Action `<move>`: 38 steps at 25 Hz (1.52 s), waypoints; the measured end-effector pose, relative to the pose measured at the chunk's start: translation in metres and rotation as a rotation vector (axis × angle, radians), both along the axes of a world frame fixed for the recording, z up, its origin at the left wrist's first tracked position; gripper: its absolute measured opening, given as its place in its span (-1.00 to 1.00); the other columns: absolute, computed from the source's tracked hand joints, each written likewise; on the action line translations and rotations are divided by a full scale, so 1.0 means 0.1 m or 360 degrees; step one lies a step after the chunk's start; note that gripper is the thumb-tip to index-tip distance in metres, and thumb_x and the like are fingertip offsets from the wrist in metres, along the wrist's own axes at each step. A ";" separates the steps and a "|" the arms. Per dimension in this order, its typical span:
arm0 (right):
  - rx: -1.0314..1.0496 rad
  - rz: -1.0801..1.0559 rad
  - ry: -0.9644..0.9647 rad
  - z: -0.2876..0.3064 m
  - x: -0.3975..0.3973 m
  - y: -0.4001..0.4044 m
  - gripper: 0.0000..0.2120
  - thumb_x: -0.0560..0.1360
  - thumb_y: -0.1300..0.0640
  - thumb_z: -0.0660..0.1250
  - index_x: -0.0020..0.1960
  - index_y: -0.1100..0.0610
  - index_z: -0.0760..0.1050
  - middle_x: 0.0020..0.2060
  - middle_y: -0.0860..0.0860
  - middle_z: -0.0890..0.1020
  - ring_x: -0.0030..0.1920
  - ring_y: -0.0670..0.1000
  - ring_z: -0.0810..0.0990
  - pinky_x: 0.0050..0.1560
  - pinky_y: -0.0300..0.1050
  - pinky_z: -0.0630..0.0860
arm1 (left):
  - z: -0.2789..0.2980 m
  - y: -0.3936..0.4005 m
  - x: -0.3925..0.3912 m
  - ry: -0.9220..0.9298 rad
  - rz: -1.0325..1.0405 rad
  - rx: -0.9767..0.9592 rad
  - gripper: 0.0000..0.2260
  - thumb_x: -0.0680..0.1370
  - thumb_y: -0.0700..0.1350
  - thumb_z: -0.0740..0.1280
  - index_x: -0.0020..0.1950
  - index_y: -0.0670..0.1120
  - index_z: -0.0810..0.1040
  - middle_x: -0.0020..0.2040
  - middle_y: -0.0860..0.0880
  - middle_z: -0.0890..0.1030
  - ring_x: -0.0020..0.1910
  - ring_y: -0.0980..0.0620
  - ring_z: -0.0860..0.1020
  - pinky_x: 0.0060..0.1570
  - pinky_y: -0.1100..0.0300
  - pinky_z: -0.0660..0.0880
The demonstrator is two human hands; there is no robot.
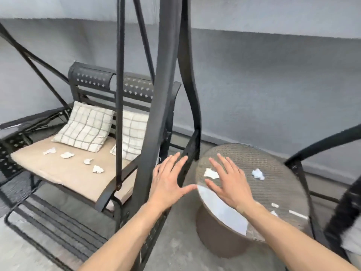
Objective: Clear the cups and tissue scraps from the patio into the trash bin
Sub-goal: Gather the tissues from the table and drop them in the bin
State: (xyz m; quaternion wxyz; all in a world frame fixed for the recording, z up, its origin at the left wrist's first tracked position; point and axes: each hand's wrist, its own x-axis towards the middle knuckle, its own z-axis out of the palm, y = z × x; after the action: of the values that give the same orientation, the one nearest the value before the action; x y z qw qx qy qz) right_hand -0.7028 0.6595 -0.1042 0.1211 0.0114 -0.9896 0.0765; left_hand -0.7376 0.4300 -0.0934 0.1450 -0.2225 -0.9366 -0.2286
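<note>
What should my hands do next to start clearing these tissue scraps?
Probably lower the right hand onto the tissue scrap just under its fingers on the round table and pinch it up. Both hands are open and empty, and that scrap looks closest; the left hand hovers beside the table.

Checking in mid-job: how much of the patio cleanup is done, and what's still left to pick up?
Nothing looks done yet, judging by what lies out. Both the left hand and right hand are open and empty, the right one over the round table. Four tissue scraps lie on the swing seat cushion; more scraps sit on the table. No cups or trash bin in view.
</note>
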 end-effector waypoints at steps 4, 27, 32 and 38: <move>-0.0004 -0.0199 -0.0016 0.03 -0.05 0.80 -0.31 0.47 -0.41 0.01 0.53 -0.17 0.07 0.55 -0.03 0.13 0.53 0.07 0.11 0.42 0.13 0.23 | 0.01 0.68 -0.30 0.0038 -0.0121 -0.0005 -0.21 0.36 0.42 0.29 0.52 0.18 0.18 0.53 0.12 0.21 0.51 0.08 0.12 0.41 0.10 0.01; -0.0187 -0.0953 -0.0297 -0.57 -0.69 2.21 -0.38 0.52 -0.32 0.10 0.50 -0.13 0.13 0.54 -0.01 0.16 0.50 0.06 0.18 0.39 0.15 0.24 | -0.81 2.26 -2.32 -0.0328 -0.0471 -0.0151 -0.29 0.39 0.41 0.25 0.49 0.21 0.21 0.48 0.10 0.27 0.47 0.09 0.18 0.39 -0.06 0.15; -0.0290 -0.1191 -0.0423 -0.91 -0.61 2.31 -0.39 0.52 -0.33 0.05 0.50 -0.14 0.09 0.53 -0.01 0.15 0.47 0.12 0.23 0.37 0.16 0.27 | -1.13 2.32 -2.63 -0.0431 -0.0520 -0.0247 -0.34 0.42 0.40 0.25 0.47 0.22 0.24 0.47 0.06 0.30 0.46 0.05 0.20 0.37 -0.04 0.08; -0.0333 -0.1360 -0.0714 -1.41 -0.38 2.48 -0.47 0.56 -0.20 0.13 0.50 -0.13 0.16 0.51 0.01 0.18 0.40 0.14 0.31 0.29 0.12 0.37 | -1.60 2.36 -2.68 -0.0803 -0.0548 -0.0408 -0.35 0.48 0.32 0.26 0.50 0.15 0.19 0.50 0.04 0.22 0.33 -0.07 0.43 0.16 -0.04 0.43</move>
State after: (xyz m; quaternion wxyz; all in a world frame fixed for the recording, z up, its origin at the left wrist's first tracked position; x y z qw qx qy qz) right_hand -0.7408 0.9075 -0.2451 -0.0739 -0.4244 -0.8945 0.1195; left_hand -1.0055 0.6665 -0.2536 -0.1615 -0.3303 -0.9128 -0.1779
